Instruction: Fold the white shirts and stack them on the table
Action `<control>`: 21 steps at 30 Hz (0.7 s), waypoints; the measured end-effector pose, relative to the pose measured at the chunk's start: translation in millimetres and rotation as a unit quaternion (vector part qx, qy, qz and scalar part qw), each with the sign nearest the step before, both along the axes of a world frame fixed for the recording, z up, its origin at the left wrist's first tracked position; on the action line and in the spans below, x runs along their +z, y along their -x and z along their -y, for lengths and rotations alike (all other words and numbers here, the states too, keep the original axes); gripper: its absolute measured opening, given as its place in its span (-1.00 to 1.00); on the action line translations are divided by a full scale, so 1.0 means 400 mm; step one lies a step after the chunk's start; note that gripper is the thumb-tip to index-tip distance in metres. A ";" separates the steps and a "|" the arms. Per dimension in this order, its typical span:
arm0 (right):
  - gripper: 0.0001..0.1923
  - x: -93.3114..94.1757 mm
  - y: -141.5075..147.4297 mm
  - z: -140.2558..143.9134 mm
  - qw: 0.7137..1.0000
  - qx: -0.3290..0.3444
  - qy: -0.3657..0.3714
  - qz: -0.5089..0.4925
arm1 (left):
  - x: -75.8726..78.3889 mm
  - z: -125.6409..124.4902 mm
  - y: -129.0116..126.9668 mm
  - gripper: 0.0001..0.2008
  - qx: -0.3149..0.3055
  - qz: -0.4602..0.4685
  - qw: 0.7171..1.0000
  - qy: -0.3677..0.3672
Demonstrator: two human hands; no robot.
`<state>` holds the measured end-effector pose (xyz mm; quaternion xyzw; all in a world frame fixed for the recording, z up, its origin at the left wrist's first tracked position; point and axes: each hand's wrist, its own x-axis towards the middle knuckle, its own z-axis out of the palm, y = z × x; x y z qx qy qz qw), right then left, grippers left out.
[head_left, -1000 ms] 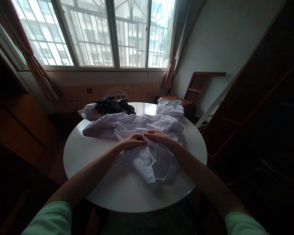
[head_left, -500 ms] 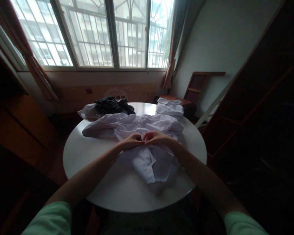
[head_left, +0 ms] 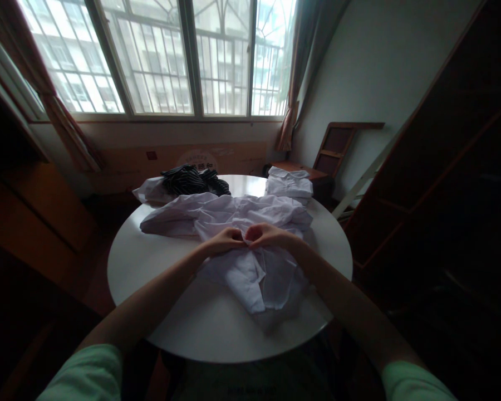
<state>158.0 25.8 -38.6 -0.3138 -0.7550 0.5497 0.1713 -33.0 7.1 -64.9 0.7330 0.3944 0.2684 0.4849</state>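
A white shirt [head_left: 246,278] lies spread and rumpled across the middle of the round white table [head_left: 150,312], its lower part toward me and a sleeve stretched out to the left. My left hand [head_left: 229,239] pinches the fabric near the shirt's centre. Right beside it, my right hand [head_left: 265,235] is closed on the same strip of cloth, thumb and fingers bent together. The fingertips of both hands almost meet. Whatever small detail lies between them, such as a button, is too small to make out.
A folded white shirt [head_left: 290,184] rests at the table's back right. Black striped clothing [head_left: 192,180] sits at the back left on another white garment [head_left: 150,191]. Behind the table are a wooden chair [head_left: 334,147] and a barred window [head_left: 158,61].
My right fingers have shifted very slightly against the cloth and look more curled. The shirt and my left hand stay nearly where they were.
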 end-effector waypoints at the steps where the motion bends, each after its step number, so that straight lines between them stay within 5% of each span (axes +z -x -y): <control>1: -0.67 -0.001 0.001 0.000 1.000 0.002 -0.005 -0.005 | 0.000 0.000 0.000 -0.70 -0.002 0.005 1.000 0.002; 21: -0.73 -0.013 0.009 0.003 0.997 -0.066 -0.028 -0.013 | 0.018 0.012 -0.001 -0.70 -0.005 0.023 0.999 0.028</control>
